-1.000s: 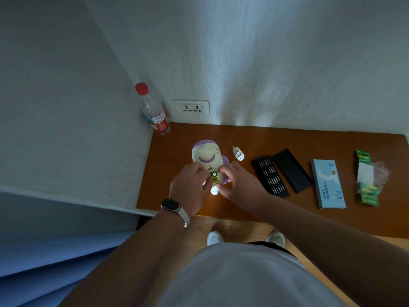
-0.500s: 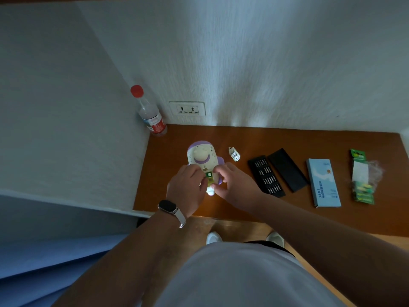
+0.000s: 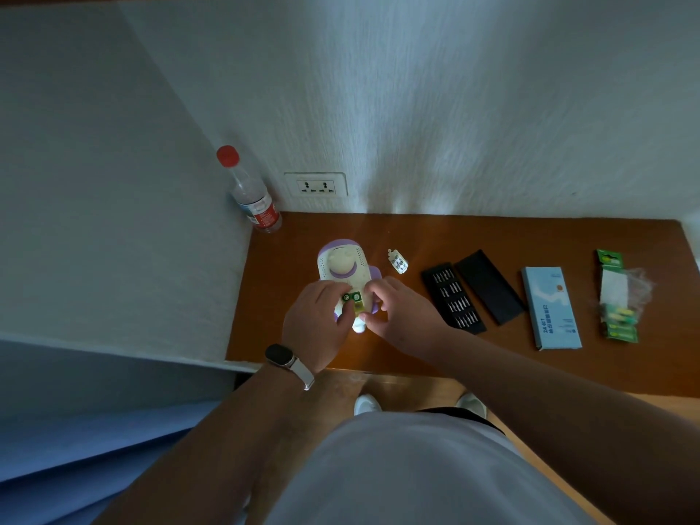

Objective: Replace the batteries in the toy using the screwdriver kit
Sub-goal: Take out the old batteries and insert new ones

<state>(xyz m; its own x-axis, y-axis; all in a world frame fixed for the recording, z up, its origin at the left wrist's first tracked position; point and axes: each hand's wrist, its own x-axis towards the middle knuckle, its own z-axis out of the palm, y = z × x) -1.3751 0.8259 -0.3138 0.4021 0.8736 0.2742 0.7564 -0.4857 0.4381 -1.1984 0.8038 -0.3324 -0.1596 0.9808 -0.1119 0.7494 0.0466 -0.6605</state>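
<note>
A cream and purple toy (image 3: 344, 266) lies on its front on the brown table (image 3: 492, 358), its battery bay facing up. Green and yellow batteries (image 3: 354, 300) show in the bay between my hands. My left hand (image 3: 316, 325) rests on the toy's lower left side, its fingers curled at the bay's edge. My right hand (image 3: 401, 316) sits at the bay's right side with fingertips pinching at the batteries. The small battery cover (image 3: 397, 261) lies just right of the toy. The black screwdriver kit tray (image 3: 452, 297) with several bits lies open further right.
The kit's black lid (image 3: 488, 286) lies beside the tray, then a light blue box (image 3: 551, 308) and a torn green battery pack (image 3: 617, 297) at the right. A red-capped plastic bottle (image 3: 250, 191) stands in the back left corner by a wall socket (image 3: 316, 185).
My hands have stayed on the toy's battery bay with only small finger shifts. The camera view has tilted slightly, so everything sits a little higher in the frame.
</note>
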